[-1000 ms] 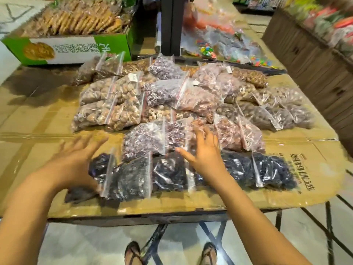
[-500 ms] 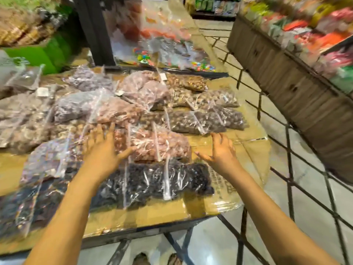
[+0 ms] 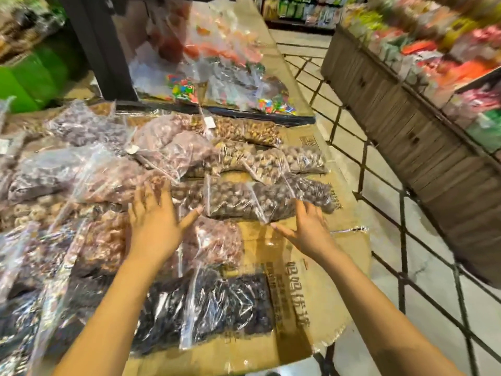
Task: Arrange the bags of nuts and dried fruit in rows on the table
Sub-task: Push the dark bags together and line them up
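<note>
Clear bags of nuts and dried fruit lie in rows on the cardboard-covered table point(image 3: 303, 289). My left hand point(image 3: 154, 221) is spread flat over reddish-brown bags point(image 3: 217, 240) in the middle. My right hand point(image 3: 306, 229) is open, its fingers reaching the near edge of a bag of dark brown nuts point(image 3: 292, 199) at the right end of its row. Black dried-fruit bags point(image 3: 225, 302) fill the front row. Lighter nut bags point(image 3: 271, 161) sit behind. Neither hand holds anything.
A bare strip of cardboard lies at the table's right edge. Behind stands a dark post point(image 3: 103, 50) and a second table with colourful candy bags point(image 3: 211, 71). A wooden shelf unit point(image 3: 406, 126) with packaged goods runs along the right, across a tiled aisle point(image 3: 379, 226).
The view has swung to the right end of the table. Both hands moved rightward and forward: the left from the front bags to the reddish ones, the right to the dark brown nut bag.
</note>
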A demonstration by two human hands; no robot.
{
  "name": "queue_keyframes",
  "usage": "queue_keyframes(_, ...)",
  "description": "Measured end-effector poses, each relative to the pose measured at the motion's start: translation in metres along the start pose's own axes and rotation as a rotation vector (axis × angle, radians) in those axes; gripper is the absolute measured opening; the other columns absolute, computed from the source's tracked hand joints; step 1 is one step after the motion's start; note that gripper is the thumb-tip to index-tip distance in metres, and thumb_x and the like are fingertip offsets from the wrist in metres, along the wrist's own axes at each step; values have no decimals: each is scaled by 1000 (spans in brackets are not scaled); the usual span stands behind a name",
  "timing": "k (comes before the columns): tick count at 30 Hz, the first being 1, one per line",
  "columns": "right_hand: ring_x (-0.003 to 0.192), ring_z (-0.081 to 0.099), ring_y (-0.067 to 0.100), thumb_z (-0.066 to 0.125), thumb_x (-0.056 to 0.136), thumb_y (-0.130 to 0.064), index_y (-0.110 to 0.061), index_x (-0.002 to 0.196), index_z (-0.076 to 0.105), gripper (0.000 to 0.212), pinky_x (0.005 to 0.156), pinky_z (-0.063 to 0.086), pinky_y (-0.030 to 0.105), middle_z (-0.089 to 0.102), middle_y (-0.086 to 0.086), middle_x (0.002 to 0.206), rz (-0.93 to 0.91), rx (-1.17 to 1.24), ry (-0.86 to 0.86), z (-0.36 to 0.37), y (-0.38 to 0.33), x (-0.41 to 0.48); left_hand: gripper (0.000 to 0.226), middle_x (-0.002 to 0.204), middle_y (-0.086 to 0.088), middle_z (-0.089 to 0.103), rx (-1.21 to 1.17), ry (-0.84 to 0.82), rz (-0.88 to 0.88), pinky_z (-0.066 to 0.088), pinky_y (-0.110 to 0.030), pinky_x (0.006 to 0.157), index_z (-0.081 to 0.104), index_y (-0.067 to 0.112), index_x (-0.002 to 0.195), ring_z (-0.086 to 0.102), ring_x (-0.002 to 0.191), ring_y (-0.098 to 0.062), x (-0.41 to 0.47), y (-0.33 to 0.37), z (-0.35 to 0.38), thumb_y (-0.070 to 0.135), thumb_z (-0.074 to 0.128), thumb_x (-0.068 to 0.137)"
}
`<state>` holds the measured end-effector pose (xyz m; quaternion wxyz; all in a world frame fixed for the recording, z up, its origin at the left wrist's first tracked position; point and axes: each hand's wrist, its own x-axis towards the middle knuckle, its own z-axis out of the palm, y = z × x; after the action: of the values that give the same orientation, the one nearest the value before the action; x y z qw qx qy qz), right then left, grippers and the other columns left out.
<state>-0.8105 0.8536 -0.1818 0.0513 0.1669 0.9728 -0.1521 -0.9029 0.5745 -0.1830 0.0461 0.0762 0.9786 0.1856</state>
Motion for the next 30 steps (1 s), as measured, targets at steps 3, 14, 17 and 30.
queue_keyframes(3, 131, 29, 36, 47, 81, -70, -13, 141, 29, 85, 105, 33, 47, 34, 18, 143, -6, 19, -22, -12, 30, 27, 105, 158, -24, 1, -5, 14, -29, 3, -58, 117, 10, 17, 151, -7, 146, -41, 14, 30, 12, 83, 22, 70)
queue_keyframes(14, 131, 31, 36, 52, 82, -67, -13, 137, 33, 80, 107, 34, 48, 37, 18, 142, -351, -4, -145, -56, 119, 127, 107, 158, -26, 2, -16, 158, -357, 6, -59, 116, 9, 16, 153, -2, 145, -45, 0, 155, 67, 80, 25, 69)
queue_keyframes(17, 129, 34, 36, 53, 84, -64, -13, 138, 33, 77, 106, 36, 47, 39, 19, 140, -450, -27, -173, -67, 117, 143, 101, 159, -23, 0, -15, 216, -424, 3, -58, 117, 8, 18, 152, -4, 146, -42, -13, 180, 71, 79, 32, 75)
queue_keyframes(30, 138, 27, 35, 50, 85, -63, -17, 146, 20, 82, 110, 34, 51, 28, 20, 149, -705, 19, -335, -58, 29, 162, 101, 159, -22, -5, -27, 226, -658, -3, -54, 117, 4, 20, 153, -9, 145, -43, -42, 161, 46, 78, 29, 75)
